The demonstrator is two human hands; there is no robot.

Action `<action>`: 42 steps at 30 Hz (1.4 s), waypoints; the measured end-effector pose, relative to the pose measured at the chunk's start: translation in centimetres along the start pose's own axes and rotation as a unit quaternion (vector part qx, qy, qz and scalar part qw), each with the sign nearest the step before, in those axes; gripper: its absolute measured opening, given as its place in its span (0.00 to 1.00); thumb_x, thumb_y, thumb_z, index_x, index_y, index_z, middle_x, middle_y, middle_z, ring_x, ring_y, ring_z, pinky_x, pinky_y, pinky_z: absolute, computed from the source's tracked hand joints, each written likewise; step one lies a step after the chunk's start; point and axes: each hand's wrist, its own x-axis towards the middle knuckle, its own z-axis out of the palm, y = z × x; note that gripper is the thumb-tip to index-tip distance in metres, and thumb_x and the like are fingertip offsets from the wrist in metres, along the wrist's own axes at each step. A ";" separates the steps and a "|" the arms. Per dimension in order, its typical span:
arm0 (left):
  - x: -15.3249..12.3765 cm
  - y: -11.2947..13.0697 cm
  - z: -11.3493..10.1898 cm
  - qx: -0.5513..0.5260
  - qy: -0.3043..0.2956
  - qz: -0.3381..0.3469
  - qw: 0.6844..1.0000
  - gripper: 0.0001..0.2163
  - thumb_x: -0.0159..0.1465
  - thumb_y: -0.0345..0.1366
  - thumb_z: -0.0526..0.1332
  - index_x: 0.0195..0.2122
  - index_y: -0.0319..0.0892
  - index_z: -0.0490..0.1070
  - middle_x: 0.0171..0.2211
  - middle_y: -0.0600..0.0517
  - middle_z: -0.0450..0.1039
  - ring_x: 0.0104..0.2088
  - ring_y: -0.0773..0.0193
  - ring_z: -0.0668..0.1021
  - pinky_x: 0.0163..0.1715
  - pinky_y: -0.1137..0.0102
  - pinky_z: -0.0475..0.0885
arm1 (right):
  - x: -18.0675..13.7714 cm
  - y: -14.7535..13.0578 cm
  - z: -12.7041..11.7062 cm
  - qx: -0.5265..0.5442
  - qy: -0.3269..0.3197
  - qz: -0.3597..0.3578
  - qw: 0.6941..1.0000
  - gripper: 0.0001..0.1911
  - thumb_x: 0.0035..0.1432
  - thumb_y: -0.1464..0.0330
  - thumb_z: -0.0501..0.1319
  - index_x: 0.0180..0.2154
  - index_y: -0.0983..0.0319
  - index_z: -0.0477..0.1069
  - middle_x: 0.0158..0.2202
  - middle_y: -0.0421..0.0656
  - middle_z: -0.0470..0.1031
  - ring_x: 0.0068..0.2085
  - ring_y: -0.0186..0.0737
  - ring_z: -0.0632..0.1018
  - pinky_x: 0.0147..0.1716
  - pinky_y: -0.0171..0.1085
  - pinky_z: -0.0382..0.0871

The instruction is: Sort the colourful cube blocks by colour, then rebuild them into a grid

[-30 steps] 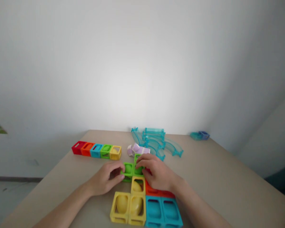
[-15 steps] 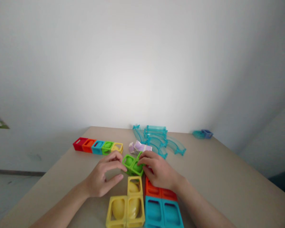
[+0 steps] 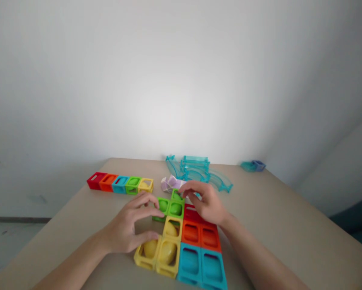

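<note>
Green cube-frame blocks (image 3: 176, 208), joined in an L, sit against the top of the yellow blocks (image 3: 168, 252). My left hand (image 3: 129, 225) curves along their left side with fingers apart; its fingertips reach the green blocks, and its thumb is by the lower yellow block. My right hand (image 3: 206, 201) is curled over the upper right, its fingertips on the topmost green block. Under that hand lie red blocks (image 3: 190, 213), partly covered. Orange blocks (image 3: 191, 233) and blue blocks (image 3: 190, 262) continue down the right side, beside the yellow ones.
A row of coloured blocks (image 3: 119, 184) lies at the back left of the table (image 3: 87, 219). Light purple pieces (image 3: 170, 183) and translucent teal track pieces (image 3: 195, 167) lie behind my hands. A blue cup-like piece (image 3: 258, 165) stands at the back right, near the wall (image 3: 181, 80).
The green blocks have turned from a slant and now line up against the yellow ones. My right hand has moved up and right, uncovering the orange blocks. The yellow group sits closer to the orange and blue blocks.
</note>
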 end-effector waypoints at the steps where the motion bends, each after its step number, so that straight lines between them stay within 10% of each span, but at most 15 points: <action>1: 0.0 -0.1 -0.1 0.016 0.007 -0.006 1.000 0.14 0.62 0.41 0.63 0.48 0.44 0.73 0.48 0.44 0.67 0.50 0.53 0.69 0.53 0.59 0.65 | 0.1 0.2 -0.4 -0.022 0.023 0.011 0.999 0.15 0.55 0.79 0.51 0.37 0.62 0.74 0.34 0.42 0.78 0.34 0.36 0.77 0.35 0.34 0.70; 4: 0.1 -0.1 -0.3 0.016 -0.016 -0.023 0.999 0.17 0.62 0.41 0.62 0.51 0.44 0.71 0.51 0.43 0.67 0.53 0.52 0.69 0.56 0.58 0.64 | 0.4 0.7 -1.8 -0.116 0.018 0.055 0.992 0.11 0.55 0.76 0.55 0.34 0.62 0.76 0.31 0.42 0.78 0.31 0.36 0.75 0.33 0.34 0.66; 11: 0.0 -0.1 0.2 0.002 -0.046 -0.026 0.999 0.18 0.61 0.42 0.63 0.51 0.44 0.71 0.47 0.44 0.71 0.48 0.53 0.72 0.52 0.60 0.68 | 0.0 0.8 -3.0 -0.171 -0.268 0.104 0.943 0.08 0.52 0.63 0.65 0.30 0.62 0.75 0.24 0.37 0.73 0.24 0.32 0.69 0.22 0.31 0.56; 32: -0.4 -0.8 0.1 -0.028 -0.044 -0.030 0.998 0.28 0.58 0.48 0.63 0.58 0.44 0.66 0.50 0.43 0.72 0.51 0.49 0.72 0.60 0.52 0.58 | -0.5 -1.3 0.4 -0.162 -0.123 -0.085 0.975 0.11 0.54 0.73 0.60 0.42 0.61 0.72 0.41 0.48 0.73 0.45 0.45 0.72 0.45 0.41 0.67; 42: -0.3 -1.1 0.1 0.015 -0.050 -0.080 0.995 0.18 0.59 0.46 0.66 0.48 0.44 0.75 0.28 0.53 0.74 0.31 0.64 0.74 0.36 0.70 0.69 | -0.6 -1.4 1.1 -0.165 -0.153 -0.053 0.973 0.12 0.56 0.71 0.61 0.44 0.61 0.72 0.43 0.48 0.70 0.46 0.46 0.71 0.47 0.43 0.68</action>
